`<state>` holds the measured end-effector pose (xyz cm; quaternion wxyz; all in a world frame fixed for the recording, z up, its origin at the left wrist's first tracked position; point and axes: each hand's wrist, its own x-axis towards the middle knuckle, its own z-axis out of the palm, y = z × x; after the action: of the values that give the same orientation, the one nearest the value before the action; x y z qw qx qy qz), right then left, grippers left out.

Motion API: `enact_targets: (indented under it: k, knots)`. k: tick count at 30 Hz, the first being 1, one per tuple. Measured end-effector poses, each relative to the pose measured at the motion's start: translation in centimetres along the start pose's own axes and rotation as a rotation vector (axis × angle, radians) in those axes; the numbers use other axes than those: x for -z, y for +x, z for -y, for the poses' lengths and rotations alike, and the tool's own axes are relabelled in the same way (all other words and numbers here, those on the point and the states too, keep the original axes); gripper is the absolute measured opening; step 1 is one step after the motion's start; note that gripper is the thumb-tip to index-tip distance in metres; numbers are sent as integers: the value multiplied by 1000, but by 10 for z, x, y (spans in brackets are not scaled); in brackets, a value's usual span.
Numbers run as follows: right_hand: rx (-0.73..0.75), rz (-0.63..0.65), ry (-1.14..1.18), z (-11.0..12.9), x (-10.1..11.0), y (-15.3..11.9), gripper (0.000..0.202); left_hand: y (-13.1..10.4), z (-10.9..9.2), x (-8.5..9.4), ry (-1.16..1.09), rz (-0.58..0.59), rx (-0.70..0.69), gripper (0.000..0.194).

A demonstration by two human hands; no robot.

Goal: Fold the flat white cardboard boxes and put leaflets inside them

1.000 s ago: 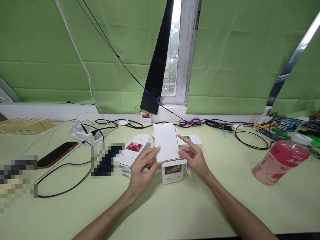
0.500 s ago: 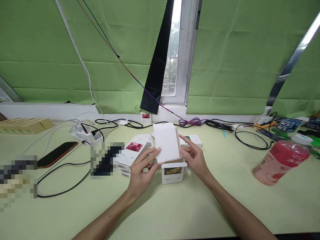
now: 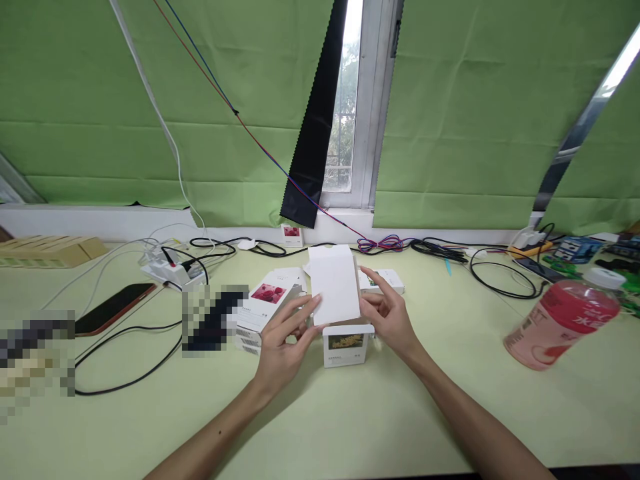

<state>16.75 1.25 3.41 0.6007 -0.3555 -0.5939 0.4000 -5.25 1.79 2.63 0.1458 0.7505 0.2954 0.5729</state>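
L hand (image 3: pixel 289 330) & R hand (image 3: pixel 389 312) clamped on box (image 3: pixel 336 283), one per side. Apply light, approx. equal press. to avoid crushing it.

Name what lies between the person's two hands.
In the head view, a white box, with a printed panel at its near end, lies between the left hand and the right hand.

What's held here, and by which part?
A white box, by opposite sides toward its near end: left hand on one, right hand on the other.
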Motion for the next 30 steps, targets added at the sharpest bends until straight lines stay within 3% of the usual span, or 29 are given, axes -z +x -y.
enact_targets:
  k: [4,30]
  knots:
    - [-5,9,21,-3,2,0,71,0,0,0,-12,6,22,48]
    - [-8,2,-76,6,1,0,62,1,1,-1,-47,108,139,43]
